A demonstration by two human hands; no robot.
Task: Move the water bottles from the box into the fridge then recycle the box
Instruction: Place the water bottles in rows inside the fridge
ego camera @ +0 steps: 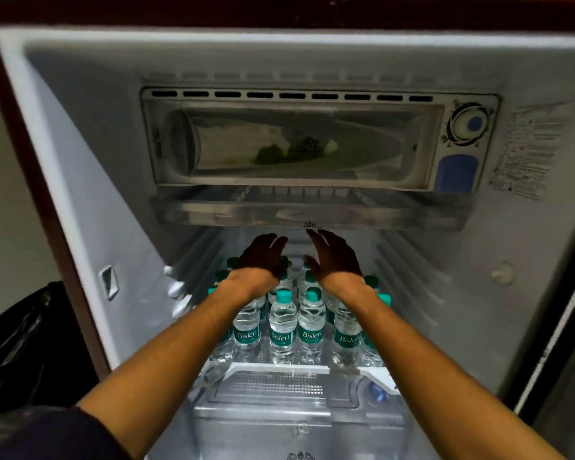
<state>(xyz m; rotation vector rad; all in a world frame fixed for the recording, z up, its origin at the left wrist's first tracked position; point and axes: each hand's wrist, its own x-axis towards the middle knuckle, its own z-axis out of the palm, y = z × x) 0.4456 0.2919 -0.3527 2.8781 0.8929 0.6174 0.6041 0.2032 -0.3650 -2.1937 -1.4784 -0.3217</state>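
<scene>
Both hands, left hand [263,257] and right hand [336,257], reach into the fridge [80,161] with flat fingers, holding nothing; the bottles [281,327] stand upright just under and behind them; no box shows

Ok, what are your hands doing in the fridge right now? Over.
Left hand and right hand open, above the water bottles. Bottles upright in rows on the fridge shelf. Box not in view. Nothing blocking.

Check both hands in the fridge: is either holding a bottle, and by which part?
Nothing is held. The left hand and right hand hover with straight fingers above the water bottles.
</scene>
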